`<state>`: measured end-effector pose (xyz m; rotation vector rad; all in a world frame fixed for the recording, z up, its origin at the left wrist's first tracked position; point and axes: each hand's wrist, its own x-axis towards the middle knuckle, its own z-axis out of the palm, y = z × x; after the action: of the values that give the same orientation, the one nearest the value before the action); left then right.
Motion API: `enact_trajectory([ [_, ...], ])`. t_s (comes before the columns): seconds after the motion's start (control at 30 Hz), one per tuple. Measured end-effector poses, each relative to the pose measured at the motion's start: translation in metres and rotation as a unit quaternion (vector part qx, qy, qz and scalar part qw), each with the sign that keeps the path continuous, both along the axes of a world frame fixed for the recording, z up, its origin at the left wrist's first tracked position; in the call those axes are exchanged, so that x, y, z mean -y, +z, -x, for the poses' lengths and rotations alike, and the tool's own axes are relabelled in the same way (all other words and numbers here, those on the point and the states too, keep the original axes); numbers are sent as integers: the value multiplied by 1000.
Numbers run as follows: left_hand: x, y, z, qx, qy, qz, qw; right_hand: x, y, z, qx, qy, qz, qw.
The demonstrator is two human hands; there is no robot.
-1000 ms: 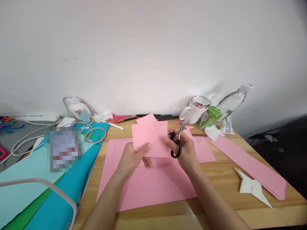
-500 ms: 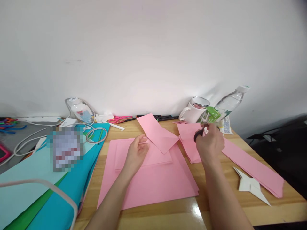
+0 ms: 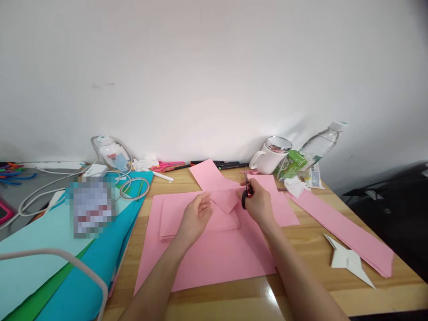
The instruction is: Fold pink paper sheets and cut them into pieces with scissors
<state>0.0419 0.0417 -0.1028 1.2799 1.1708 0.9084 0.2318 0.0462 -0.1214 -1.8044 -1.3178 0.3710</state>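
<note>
My right hand (image 3: 259, 203) grips a pair of black-handled scissors (image 3: 247, 194), with the blades pointing up and away. The scissors are over the right end of a folded pink paper (image 3: 225, 198). At that paper's left edge is my left hand (image 3: 197, 216), fingers loosely curled and apart from the thumb, with nothing visible between them. Underneath lie a smaller pink sheet or stack (image 3: 174, 218) and a large pink sheet (image 3: 214, 263). More cut pink paper (image 3: 284, 209) sits beyond my right wrist.
Pink strips (image 3: 347, 232) and a white folded paper star (image 3: 347, 258) lie on the right. Behind are a white mug (image 3: 267, 158), a green box (image 3: 290, 165), a clear bottle (image 3: 323, 145) and pens (image 3: 230, 166). Blue sheets (image 3: 83, 285) and a cable (image 3: 67, 254) occupy the left.
My right hand has moved left with the scissors, from near the green box to the folded pink paper. A crumpled white tissue now shows by the box. My left hand has shifted slightly.
</note>
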Motion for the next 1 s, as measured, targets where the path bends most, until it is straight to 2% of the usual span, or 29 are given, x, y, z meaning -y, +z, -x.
enact_trajectory([
  [0.07,3,5,0,17,-18,-9,1000,0,-1,1,-34,-3,-14,999],
  [0.13,3,6,4,94,-74,-6,993,-1,-2,1,-67,-2,-28,997],
  [0.17,2,4,8,171,-117,2,978,-1,-3,1,-84,-1,-35,996],
  [0.2,-1,0,13,254,-180,17,950,-1,-3,1,-99,0,-42,994],
  [0.27,-8,-12,27,373,-200,17,906,-1,-2,2,-129,0,-56,990],
  [0.3,-13,-18,35,395,-192,16,898,0,-2,2,-145,1,-63,987],
  [0.37,-20,-26,48,378,-170,32,910,0,0,3,-183,5,-75,980],
  [0.47,-22,-22,53,294,-67,57,952,1,3,4,-256,22,-87,963],
  [0.6,-11,0,29,241,-47,48,968,0,9,6,-340,46,-113,932],
  [0.67,-7,4,15,155,3,59,986,0,13,6,-372,58,-125,918],
  [0.73,-4,3,5,130,1,72,989,1,17,4,-396,68,-129,907],
  [0.9,0,0,1,195,-64,27,978,4,24,1,-441,93,-146,881],
  [1.0,-1,1,1,237,-21,19,971,4,23,1,-443,95,-139,880],
])
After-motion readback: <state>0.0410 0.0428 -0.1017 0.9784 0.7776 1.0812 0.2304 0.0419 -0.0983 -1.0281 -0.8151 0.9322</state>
